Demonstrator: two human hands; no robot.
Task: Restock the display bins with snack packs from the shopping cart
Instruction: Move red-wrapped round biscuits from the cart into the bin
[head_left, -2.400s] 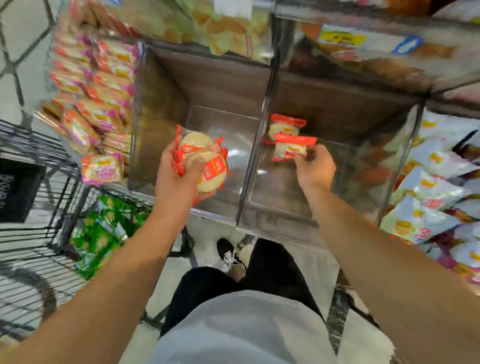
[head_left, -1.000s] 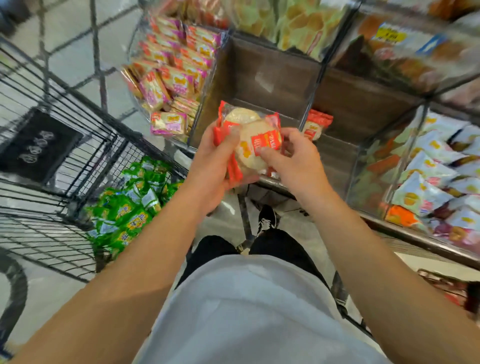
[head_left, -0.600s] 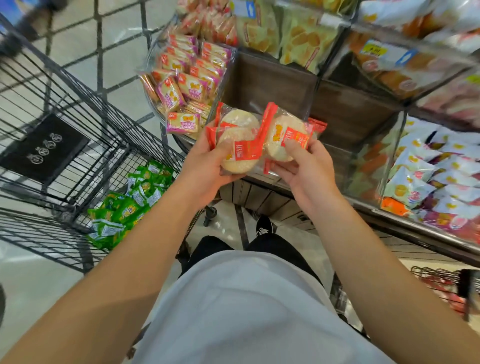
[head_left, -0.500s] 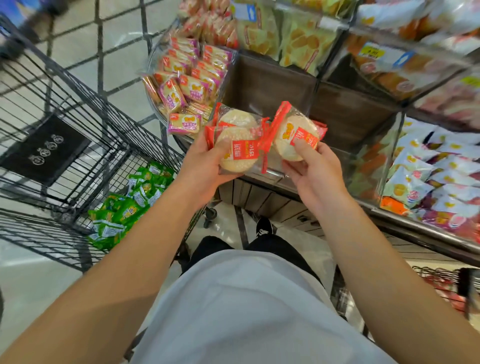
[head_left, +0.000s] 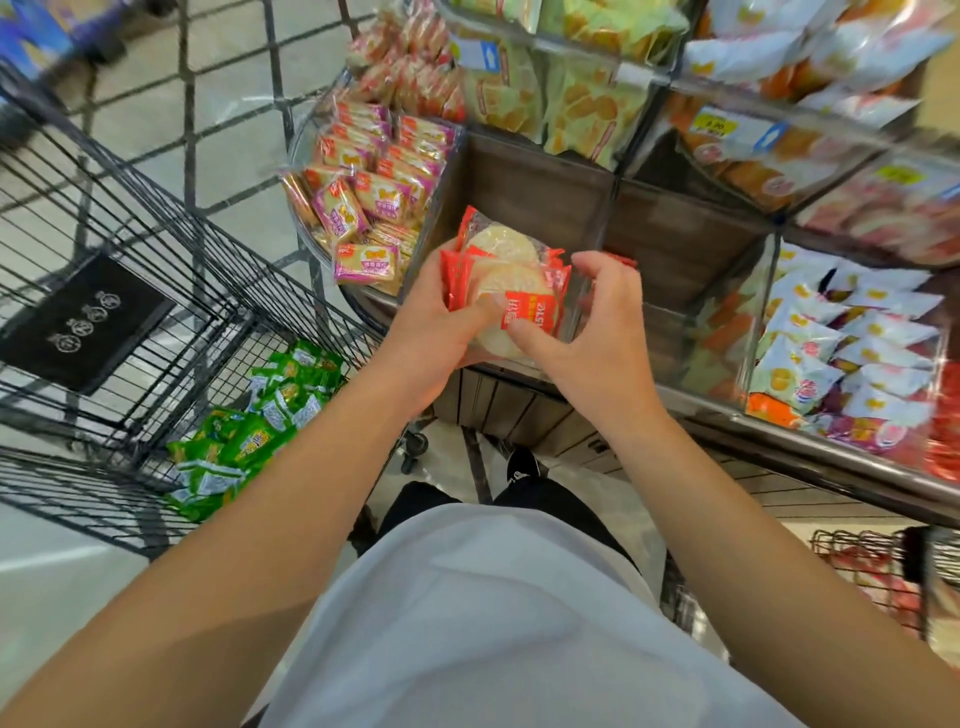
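Note:
My left hand (head_left: 431, 322) grips a stack of red-edged snack packs (head_left: 504, 260) with round pale crackers inside, held in front of the display bins. My right hand (head_left: 597, 338) is against the stack's right side. Its thumb presses the red label of the front pack and its curled fingers reach behind the pack's right edge. Behind the packs is a clear bin with a brown wooden back (head_left: 524, 176). A sliver of another red pack (head_left: 623, 259) shows in the neighbouring bin (head_left: 685, 249), just past my right fingers. The shopping cart (head_left: 156, 312) stands at my left.
Green snack packs (head_left: 249, 431) lie in the cart's basket. A round clear bin of pink and yellow packs (head_left: 363, 202) sits left of the brown-backed bin. White and blue packs (head_left: 852, 338) fill the bin at right. Upper shelves hold more bagged snacks. A red basket (head_left: 867, 571) is at lower right.
My right hand held one pack apart to the right of the stack; now it is back against the stack in my left hand. The view has shifted slightly.

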